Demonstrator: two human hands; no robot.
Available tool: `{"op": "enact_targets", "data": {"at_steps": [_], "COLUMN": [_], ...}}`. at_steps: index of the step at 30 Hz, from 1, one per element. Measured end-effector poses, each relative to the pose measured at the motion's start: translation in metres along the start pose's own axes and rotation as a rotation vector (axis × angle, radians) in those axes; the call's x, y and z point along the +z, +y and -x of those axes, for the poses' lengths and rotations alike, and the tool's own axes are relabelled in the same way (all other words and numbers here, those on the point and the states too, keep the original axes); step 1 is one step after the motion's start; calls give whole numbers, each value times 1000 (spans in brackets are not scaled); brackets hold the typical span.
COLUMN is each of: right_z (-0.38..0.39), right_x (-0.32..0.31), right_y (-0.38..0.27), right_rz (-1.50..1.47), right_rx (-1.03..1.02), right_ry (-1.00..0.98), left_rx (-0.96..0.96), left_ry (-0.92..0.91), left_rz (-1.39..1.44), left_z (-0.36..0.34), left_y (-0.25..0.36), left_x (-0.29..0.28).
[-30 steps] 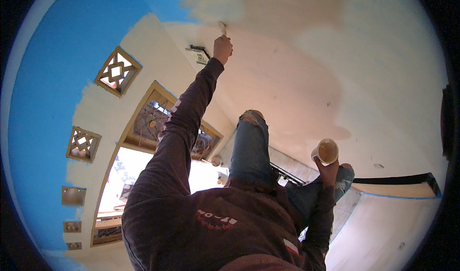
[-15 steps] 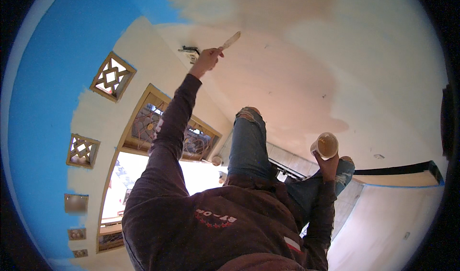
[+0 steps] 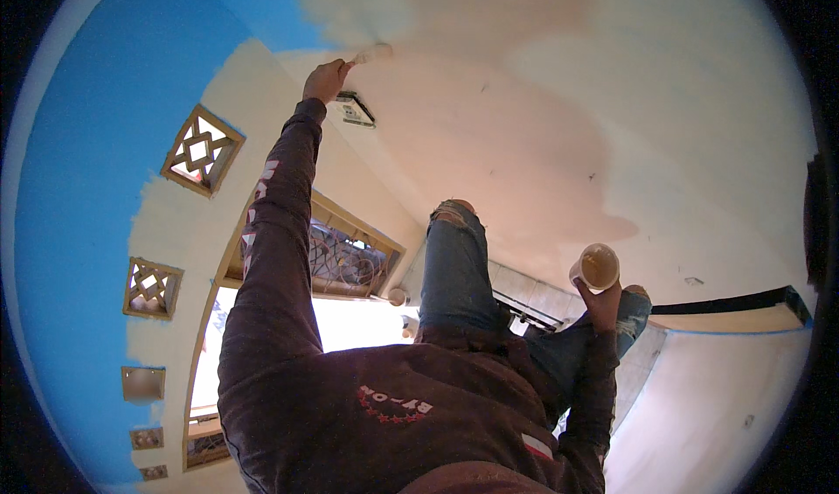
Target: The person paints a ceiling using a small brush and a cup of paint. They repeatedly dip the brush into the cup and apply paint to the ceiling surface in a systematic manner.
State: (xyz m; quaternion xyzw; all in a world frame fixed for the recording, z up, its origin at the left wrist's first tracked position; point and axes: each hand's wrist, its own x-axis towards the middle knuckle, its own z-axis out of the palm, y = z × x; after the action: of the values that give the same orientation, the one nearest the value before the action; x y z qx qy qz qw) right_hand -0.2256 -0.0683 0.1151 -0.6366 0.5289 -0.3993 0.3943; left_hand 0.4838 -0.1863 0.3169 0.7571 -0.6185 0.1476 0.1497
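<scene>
My left hand (image 3: 327, 81) is raised at the upper left, fingers closed round the handle of a paintbrush (image 3: 374, 54). The pale bristles are smeared by motion. They lie over the wall close to where blue paint meets beige; I cannot tell if they touch it. Lower right, my right hand (image 3: 601, 305) grips a white plastic cup (image 3: 598, 267), tilted so its open mouth faces me. Light brownish paint coats its inside. The painted wall (image 3: 524, 145) shows a darker, pinkish-beige patch beside paler cream.
A switch or socket box (image 3: 356, 110) is set in the wall just below my left hand. Blue wall (image 3: 79, 188) with latticed vents (image 3: 204, 149) runs along the left. A grilled window (image 3: 350, 254) sits behind my left arm. Dark trim (image 3: 725, 305) crosses at right.
My left hand has moved left and up with the paintbrush, uncovering more of the wall box. My right hand and the cup have barely shifted.
</scene>
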Motion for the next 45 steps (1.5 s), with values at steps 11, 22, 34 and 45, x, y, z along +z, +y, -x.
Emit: {"op": "enact_targets", "data": {"at_steps": [11,22,34,45], "right_z": [-2,-3,1,-1], "right_x": [3,6,5,5], "right_y": [-8,-1,-2,-7], "right_rz": [25,23,6,4], "right_rx": [-24,-21,-36,10], "right_ry": [-8,-21,-13,-30], "left_rx": [-168,-539,-45,74], "left_ry": [122,190,221,242], "left_rz": [-173,-225,-494,186], "left_z": [0,-10,-16,51], "left_y": [-49,-109,2,48], "left_x": [11,30,88,35]}}
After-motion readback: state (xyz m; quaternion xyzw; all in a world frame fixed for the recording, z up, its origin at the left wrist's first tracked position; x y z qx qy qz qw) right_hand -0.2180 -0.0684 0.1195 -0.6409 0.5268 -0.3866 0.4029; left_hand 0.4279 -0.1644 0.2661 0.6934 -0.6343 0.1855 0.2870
